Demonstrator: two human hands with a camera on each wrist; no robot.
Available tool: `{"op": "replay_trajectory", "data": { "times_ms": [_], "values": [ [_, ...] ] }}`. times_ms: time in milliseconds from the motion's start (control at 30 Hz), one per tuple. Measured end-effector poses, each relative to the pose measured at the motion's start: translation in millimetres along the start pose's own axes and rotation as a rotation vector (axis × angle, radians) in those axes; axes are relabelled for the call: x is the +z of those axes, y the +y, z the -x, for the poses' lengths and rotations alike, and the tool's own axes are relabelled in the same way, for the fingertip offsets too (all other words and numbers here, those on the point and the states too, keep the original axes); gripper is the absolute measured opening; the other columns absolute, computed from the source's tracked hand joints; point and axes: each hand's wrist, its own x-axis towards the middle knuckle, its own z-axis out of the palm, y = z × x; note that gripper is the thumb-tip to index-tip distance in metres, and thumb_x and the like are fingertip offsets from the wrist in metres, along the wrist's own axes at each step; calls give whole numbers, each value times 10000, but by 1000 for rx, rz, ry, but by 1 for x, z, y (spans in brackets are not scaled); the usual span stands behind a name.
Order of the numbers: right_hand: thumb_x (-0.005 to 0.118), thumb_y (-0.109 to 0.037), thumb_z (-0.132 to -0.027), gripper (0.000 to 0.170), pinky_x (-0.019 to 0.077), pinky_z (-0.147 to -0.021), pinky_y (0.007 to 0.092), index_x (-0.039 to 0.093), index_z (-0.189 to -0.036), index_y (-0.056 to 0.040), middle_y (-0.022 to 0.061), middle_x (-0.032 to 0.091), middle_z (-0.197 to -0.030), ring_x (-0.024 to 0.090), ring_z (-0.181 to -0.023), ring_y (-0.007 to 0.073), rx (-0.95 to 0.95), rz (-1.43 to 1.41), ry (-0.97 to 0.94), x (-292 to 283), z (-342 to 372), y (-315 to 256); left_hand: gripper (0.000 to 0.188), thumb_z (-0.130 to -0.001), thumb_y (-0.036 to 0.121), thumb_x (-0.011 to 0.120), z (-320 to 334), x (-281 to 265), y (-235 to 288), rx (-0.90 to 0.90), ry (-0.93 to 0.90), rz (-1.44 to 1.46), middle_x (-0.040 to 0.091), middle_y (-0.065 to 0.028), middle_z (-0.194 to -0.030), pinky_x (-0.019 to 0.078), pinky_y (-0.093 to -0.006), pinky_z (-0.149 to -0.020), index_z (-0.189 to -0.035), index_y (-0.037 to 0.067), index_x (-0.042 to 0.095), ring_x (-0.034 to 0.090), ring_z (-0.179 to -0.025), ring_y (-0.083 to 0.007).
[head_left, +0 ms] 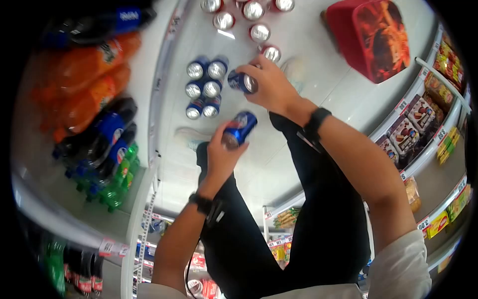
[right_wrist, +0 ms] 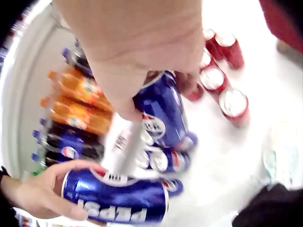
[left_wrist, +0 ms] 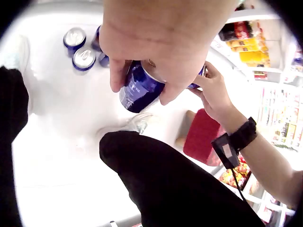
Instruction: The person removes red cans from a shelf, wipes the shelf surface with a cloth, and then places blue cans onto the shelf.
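Note:
My left hand grips a blue can, held tilted above the floor; in the right wrist view the can shows PEPSI lettering. My right hand holds another blue can by one end, higher up in the head view. To the left of that can, several blue cans stand upright on the floor in two columns. Several red cans stand beyond them at the top, one close past my right hand's fingers.
Shelves of orange bottles and dark bottles line the left. A red container with a picture on it is at the upper right. Snack shelves curve along the right. The person's shoes rest on the pale floor below the cans.

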Motion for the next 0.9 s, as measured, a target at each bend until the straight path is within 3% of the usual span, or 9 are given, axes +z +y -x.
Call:
{"op": "replay_trajectory", "data": {
  "times_ms": [100, 300, 367, 433, 567, 600, 667, 733, 900],
  "values": [
    [817, -103, -660, 538, 494, -853, 337, 639, -1168, -122, 116, 547, -1021, 589, -942, 275, 98, -199, 32, -83, 3, -73, 681, -717, -31, 807, 42, -29, 77, -8, -58, -65, 591, -112, -1242, 429, -330, -1022, -1327, 4, 504, 547, -1178, -196],
    [861, -97, -664, 723, 453, -954, 298, 522, -1300, -44, 53, 560, -1221, 543, -1089, 122, 84, -625, 38, -232, 61, -208, 775, -647, -39, 849, 147, -71, 241, 52, -178, 211, 463, -175, -1419, 393, -381, -1101, -1337, 21, 501, 447, -1337, -286],
    [857, -76, -678, 780, 455, -971, 311, 477, -1358, -63, 52, 553, -1223, 539, -1131, 130, 138, -963, 100, -283, 92, -275, 838, -625, -56, 852, 192, -80, 309, 262, -158, 372, 468, -187, -1408, 392, -399, -1107, -1355, 22, 448, 441, -1343, -285],
    [828, -75, -723, 772, 459, -986, 328, 447, -1394, -70, 56, 546, -1244, 543, -1169, 150, 55, -888, 55, -296, 113, -303, 1029, -584, -33, 877, 218, -89, 336, 349, -158, 451, 507, -223, -1360, 398, -431, -1104, -1433, 43, 300, 473, -1320, -336],
    [651, -375, -895, 634, 474, -1013, 487, 431, -1399, -59, 145, 566, -1296, 601, -1147, 313, 4, -1641, 25, -291, 174, -376, 1080, -626, 143, 887, 284, -115, 393, 365, -221, 948, 514, -241, -1348, 387, -487, -1107, -1478, 45, 230, 498, -1289, -407],
    [569, -504, -911, 683, 462, -1013, 555, 418, -1400, -51, 180, 564, -1312, 613, -1124, 364, 0, -1555, 104, -290, 184, -365, 1093, -653, 256, 880, 280, -107, 396, 386, -270, 951, 515, -232, -1346, 364, -536, -1112, -1496, 70, 210, 453, -1309, -454],
    [510, -538, -923, 685, 547, -869, 523, 407, -1407, -64, 154, 589, -1232, 651, -997, 336, 56, -1661, 48, -296, 216, -405, 1040, -755, 497, 792, 312, -119, 393, 561, -311, 960, 514, -204, -1338, 312, -614, -1124, -1510, 108, 192, 416, -1327, -484],
    [464, -544, -938, 649, 593, -696, 469, 418, -1395, -85, 135, 596, -1151, 656, -868, 303, 86, -1733, 28, -287, 245, -428, 990, -790, 535, 740, 342, -123, 399, 567, -299, 1074, 511, -203, -1334, 317, -622, -1117, -1506, 111, 204, 431, -1319, -470],
    [478, -542, -928, 638, 565, -644, 454, 436, -1345, -62, 141, 579, -1157, 648, -819, 303, 37, -1576, -99, -247, 307, -489, 781, -910, 673, 438, 445, -146, 380, 496, -431, 1490, 554, -207, -1265, 444, -637, -986, -1411, 75, 408, 577, -1146, -397]
  ]
}}
